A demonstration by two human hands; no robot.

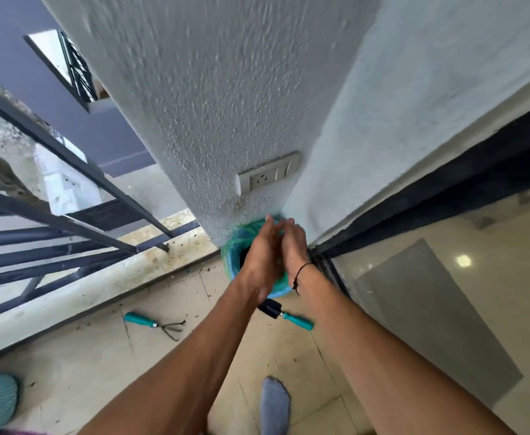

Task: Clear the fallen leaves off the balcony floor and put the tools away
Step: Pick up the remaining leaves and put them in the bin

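Both hands over the bin at the pillar's foot.

Left to right: railing [69,189] along the balcony edge; small rake [155,323] lying on the floor [100,356]; your left hand [262,262] and right hand [292,249] pressed together over the green bin [241,238], fingers straight, nothing seen held; trowel [288,315] on the floor just below your wrists.

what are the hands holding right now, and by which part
Nothing that shows. Both hands, left and right, meet palm to palm over the green bin; the rake and trowel lie untouched on the floor.
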